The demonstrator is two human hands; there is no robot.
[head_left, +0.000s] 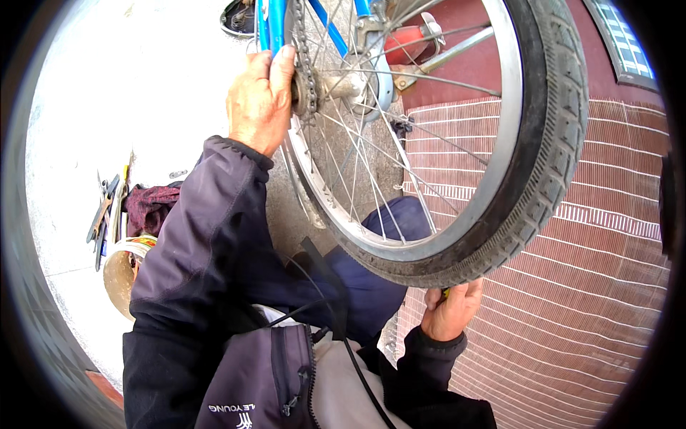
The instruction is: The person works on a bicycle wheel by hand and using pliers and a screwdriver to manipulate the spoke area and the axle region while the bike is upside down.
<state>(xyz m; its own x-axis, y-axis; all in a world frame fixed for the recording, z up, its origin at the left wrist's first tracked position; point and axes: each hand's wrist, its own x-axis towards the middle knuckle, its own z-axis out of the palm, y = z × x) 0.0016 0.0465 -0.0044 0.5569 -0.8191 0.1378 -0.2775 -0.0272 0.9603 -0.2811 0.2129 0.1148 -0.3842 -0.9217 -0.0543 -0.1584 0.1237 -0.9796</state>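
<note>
A bicycle wheel with a knobbly black tyre [564,121], a silver rim [509,86] and thin spokes fills the upper right. My left hand [261,104] is closed around the blue bicycle frame [276,28], beside the chain [303,50] and the hub [346,86]. Its thumb points up along the tube, and the other fingers are partly hidden. Under the lowest part of the tyre, my right hand [454,311] is closed with its fingertips close to the rubber. A small bit of yellow and black shows between its fingers; the rest of that object is hidden.
Hand tools [107,207] lie on the pale floor at left, near a dark red cloth [151,207] and a round tub [120,279]. A black dish [238,18] stands at the top. A slatted brown mat [543,307] covers the right side. A red lamp-like part [406,44] sits behind the spokes.
</note>
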